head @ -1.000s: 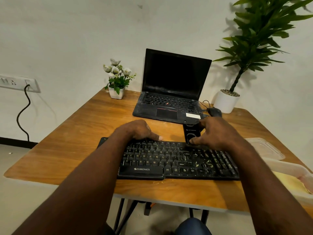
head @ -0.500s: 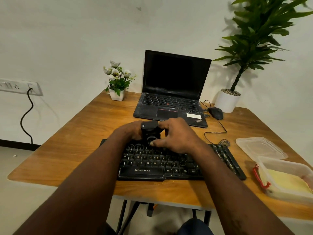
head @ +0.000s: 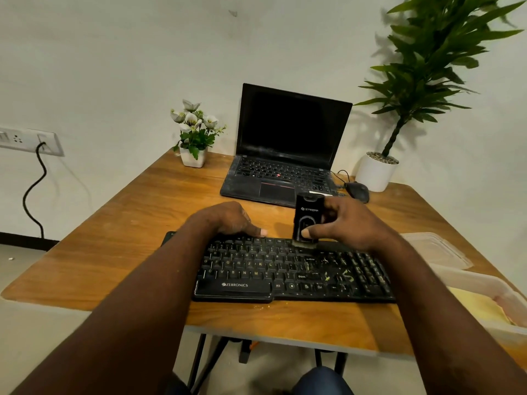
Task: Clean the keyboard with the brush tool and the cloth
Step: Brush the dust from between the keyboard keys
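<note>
A black Zebronics keyboard (head: 285,269) lies near the front edge of the wooden table (head: 137,223). Yellow-green crumbs dot its right-hand keys. My right hand (head: 345,223) grips a black brush tool (head: 307,218), held upright with its bristles on the keyboard's top row, right of centre. My left hand (head: 228,219) rests on the keyboard's back edge at the left, fingers extended and flat. A yellow cloth (head: 479,306) lies in a clear container at the right edge.
An open black laptop (head: 288,155) stands behind the keyboard, with a black mouse (head: 356,191) and its cable to its right. A small flower pot (head: 192,155) and a tall potted plant (head: 376,171) stand at the back. A clear lid (head: 436,248) and container (head: 490,289) lie right.
My right hand has swept the brush tool from the left part of the top row back to the right of centre. My left hand stays on the keyboard's back edge.
</note>
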A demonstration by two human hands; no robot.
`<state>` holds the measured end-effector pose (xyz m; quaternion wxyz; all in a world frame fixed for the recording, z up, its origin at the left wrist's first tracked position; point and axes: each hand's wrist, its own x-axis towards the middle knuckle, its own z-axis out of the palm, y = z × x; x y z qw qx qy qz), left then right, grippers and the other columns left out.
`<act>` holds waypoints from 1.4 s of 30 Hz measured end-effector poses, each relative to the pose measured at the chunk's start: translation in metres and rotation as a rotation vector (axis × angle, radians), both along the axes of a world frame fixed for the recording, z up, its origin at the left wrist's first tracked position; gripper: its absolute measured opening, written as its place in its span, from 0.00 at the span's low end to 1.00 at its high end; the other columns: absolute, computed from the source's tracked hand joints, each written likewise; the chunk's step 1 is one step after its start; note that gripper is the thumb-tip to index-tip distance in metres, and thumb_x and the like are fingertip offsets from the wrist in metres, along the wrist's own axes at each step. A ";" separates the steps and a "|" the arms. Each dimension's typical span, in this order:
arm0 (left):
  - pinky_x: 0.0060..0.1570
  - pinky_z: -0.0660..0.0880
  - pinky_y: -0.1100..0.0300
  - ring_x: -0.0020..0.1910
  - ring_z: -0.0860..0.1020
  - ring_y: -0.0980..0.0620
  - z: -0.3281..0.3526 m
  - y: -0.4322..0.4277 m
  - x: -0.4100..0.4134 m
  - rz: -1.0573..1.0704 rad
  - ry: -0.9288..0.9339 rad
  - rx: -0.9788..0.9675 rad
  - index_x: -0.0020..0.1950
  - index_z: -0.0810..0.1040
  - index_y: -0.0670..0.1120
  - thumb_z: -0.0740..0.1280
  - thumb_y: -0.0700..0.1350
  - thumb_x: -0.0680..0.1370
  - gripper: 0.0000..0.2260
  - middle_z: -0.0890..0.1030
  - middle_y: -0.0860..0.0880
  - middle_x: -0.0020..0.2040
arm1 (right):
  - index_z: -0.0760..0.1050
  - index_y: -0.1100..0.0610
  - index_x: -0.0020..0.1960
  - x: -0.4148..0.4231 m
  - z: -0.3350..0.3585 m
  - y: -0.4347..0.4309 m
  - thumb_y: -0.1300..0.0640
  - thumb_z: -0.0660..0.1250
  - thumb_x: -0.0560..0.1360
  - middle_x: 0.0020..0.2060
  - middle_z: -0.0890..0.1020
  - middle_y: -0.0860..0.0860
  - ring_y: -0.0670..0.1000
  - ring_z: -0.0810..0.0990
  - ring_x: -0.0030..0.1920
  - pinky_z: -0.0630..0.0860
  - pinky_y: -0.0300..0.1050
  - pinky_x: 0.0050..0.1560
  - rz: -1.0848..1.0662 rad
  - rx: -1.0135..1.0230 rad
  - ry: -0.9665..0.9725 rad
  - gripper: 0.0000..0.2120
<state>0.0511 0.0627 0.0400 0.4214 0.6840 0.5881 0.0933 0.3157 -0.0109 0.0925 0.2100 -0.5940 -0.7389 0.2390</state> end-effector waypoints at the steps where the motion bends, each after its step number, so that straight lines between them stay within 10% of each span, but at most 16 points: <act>1: 0.63 0.76 0.45 0.51 0.82 0.47 0.000 0.000 0.000 0.000 -0.002 -0.003 0.44 0.85 0.46 0.78 0.62 0.70 0.19 0.86 0.48 0.46 | 0.77 0.48 0.63 -0.005 -0.001 0.000 0.51 0.80 0.71 0.52 0.85 0.45 0.45 0.84 0.52 0.79 0.43 0.52 0.009 0.005 0.037 0.23; 9: 0.67 0.73 0.42 0.62 0.80 0.42 0.001 -0.002 0.000 0.004 -0.009 0.009 0.45 0.84 0.47 0.77 0.62 0.69 0.19 0.84 0.42 0.60 | 0.72 0.49 0.70 -0.031 -0.006 0.009 0.51 0.79 0.71 0.54 0.83 0.45 0.46 0.82 0.54 0.80 0.45 0.53 0.029 -0.005 0.002 0.30; 17: 0.55 0.77 0.49 0.52 0.81 0.47 -0.003 0.006 -0.002 0.006 0.026 0.070 0.45 0.85 0.45 0.74 0.47 0.77 0.06 0.85 0.44 0.51 | 0.73 0.47 0.65 -0.065 -0.002 0.012 0.49 0.80 0.70 0.52 0.83 0.45 0.44 0.83 0.51 0.82 0.45 0.52 0.123 0.010 -0.029 0.26; 26: 0.68 0.73 0.41 0.60 0.81 0.43 -0.001 0.000 -0.003 -0.008 -0.018 -0.009 0.45 0.83 0.47 0.78 0.60 0.71 0.18 0.85 0.44 0.58 | 0.76 0.48 0.63 -0.014 0.007 0.025 0.48 0.81 0.68 0.52 0.84 0.45 0.48 0.83 0.53 0.79 0.52 0.57 0.008 -0.059 -0.169 0.27; 37: 0.60 0.75 0.47 0.52 0.80 0.47 0.001 -0.001 -0.001 -0.001 -0.026 0.002 0.42 0.84 0.45 0.78 0.59 0.72 0.17 0.86 0.46 0.48 | 0.75 0.65 0.61 -0.027 -0.015 0.013 0.58 0.73 0.73 0.54 0.85 0.61 0.62 0.85 0.54 0.81 0.61 0.54 0.013 -0.281 0.668 0.20; 42: 0.61 0.72 0.47 0.58 0.79 0.44 0.002 -0.004 -0.001 -0.010 -0.026 0.023 0.44 0.83 0.47 0.77 0.59 0.73 0.16 0.85 0.44 0.57 | 0.74 0.65 0.64 -0.030 -0.017 0.013 0.61 0.73 0.72 0.56 0.84 0.63 0.62 0.86 0.54 0.84 0.58 0.51 0.027 -0.249 0.702 0.22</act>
